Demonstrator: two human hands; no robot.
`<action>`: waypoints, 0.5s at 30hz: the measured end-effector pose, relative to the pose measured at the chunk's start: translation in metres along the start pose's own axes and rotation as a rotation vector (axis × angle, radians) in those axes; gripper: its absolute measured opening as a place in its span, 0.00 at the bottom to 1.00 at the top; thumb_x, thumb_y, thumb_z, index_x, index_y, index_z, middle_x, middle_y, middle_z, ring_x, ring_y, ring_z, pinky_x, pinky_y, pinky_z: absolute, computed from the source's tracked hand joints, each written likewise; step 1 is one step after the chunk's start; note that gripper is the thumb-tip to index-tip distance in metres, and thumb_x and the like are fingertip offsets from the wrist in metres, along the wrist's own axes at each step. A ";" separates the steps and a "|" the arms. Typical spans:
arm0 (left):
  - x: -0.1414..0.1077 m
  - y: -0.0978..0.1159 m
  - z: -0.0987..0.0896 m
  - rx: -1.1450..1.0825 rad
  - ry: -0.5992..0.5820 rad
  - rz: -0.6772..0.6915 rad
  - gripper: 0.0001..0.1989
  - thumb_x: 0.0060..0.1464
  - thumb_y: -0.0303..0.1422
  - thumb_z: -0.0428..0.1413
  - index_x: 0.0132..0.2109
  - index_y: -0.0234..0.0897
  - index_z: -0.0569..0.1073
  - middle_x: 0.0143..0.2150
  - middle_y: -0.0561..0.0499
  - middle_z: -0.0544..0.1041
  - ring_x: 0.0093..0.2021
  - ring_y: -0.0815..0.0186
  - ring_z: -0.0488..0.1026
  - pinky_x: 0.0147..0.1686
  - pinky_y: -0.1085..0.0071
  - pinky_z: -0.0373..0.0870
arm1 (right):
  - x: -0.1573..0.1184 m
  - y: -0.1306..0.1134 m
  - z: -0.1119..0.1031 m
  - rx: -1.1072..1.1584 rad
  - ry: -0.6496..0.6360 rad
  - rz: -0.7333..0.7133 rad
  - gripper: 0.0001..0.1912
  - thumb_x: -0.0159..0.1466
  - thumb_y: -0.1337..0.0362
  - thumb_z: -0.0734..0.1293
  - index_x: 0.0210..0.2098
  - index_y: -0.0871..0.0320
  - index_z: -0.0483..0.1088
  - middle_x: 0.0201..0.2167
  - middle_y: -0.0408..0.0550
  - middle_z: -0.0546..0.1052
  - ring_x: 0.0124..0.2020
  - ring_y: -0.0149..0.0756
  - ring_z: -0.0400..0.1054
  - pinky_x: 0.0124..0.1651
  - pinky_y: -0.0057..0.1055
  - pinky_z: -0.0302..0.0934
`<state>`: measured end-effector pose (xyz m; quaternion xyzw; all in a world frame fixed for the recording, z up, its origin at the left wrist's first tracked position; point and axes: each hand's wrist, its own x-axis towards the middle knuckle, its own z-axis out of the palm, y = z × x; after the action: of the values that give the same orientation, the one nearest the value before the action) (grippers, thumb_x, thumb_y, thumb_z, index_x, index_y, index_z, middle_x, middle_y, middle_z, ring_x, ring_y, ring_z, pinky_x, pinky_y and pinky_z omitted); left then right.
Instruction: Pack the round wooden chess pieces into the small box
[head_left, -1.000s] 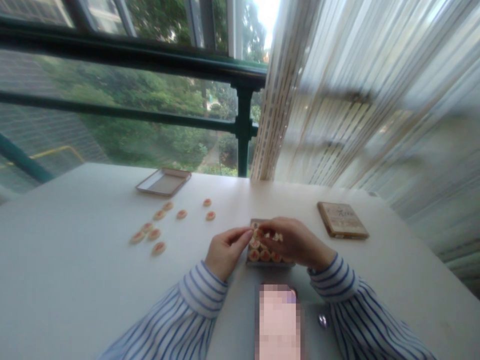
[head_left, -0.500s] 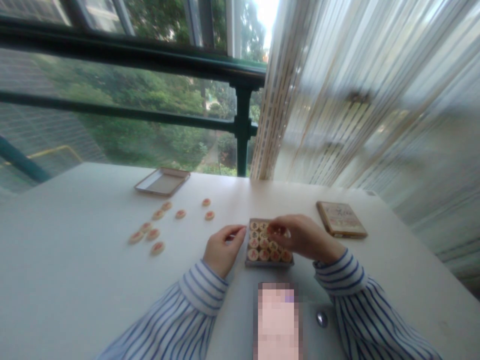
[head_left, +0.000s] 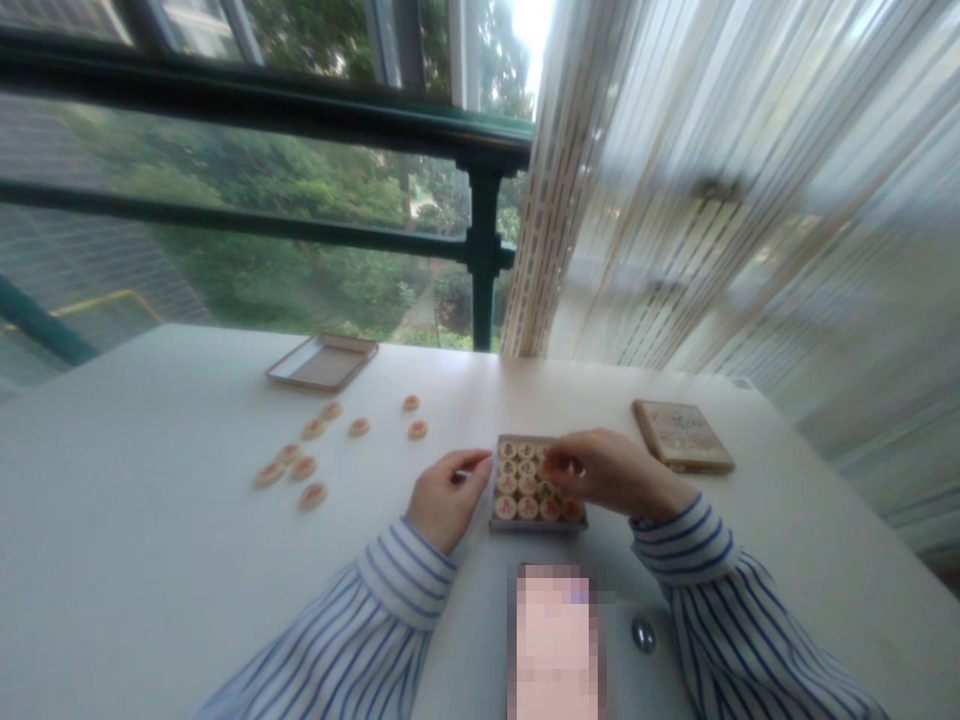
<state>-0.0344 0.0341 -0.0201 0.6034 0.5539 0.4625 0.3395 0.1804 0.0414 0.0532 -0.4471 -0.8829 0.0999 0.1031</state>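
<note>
A small open box (head_left: 538, 527) holds rows of round wooden xiangqi pieces (head_left: 527, 483) with red or dark characters. My left hand (head_left: 448, 497) is at the box's left edge, thumb and fingers curled together. The fingertips meet the wall or lie right beside it, and what they pinch is unclear. Over the box's upper right reaches my right hand (head_left: 611, 472), its fingertips closed at a xiangqi piece (head_left: 542, 456) that they partly cover. The hand hides the box's right rows.
Several loose red-marked pieces (head_left: 304, 467) lie to the left on the white table (head_left: 172, 560). An empty tray-like lid (head_left: 324, 385) stands behind them. A flat printed box (head_left: 682, 437) is at the right; a pixelated phone-like shape (head_left: 555, 640) and shiny oval object (head_left: 643, 634) are nearest me.
My right hand has shifted slightly right over the box, uncovering more of the upper rows. My left hand stays where it was. The view has tilted very slightly.
</note>
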 end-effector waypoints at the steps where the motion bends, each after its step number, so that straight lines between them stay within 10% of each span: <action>1: 0.000 0.000 0.000 0.006 -0.006 0.001 0.15 0.46 0.41 0.54 0.38 0.36 0.76 0.34 0.48 0.78 0.31 0.64 0.74 0.30 0.71 0.70 | 0.000 0.001 0.001 -0.006 -0.006 0.002 0.07 0.56 0.61 0.63 0.31 0.54 0.73 0.26 0.44 0.75 0.26 0.30 0.65 0.28 0.25 0.52; 15: -0.001 -0.006 0.003 0.100 -0.042 0.013 0.16 0.47 0.41 0.52 0.40 0.35 0.74 0.37 0.47 0.77 0.30 0.66 0.73 0.32 0.70 0.70 | 0.001 0.005 0.005 -0.061 -0.122 0.083 0.10 0.57 0.58 0.61 0.34 0.52 0.73 0.27 0.45 0.75 0.28 0.31 0.67 0.29 0.26 0.52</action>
<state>-0.0340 0.0346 -0.0262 0.6328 0.5649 0.4239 0.3174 0.1823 0.0442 0.0468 -0.4791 -0.8709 0.1044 0.0312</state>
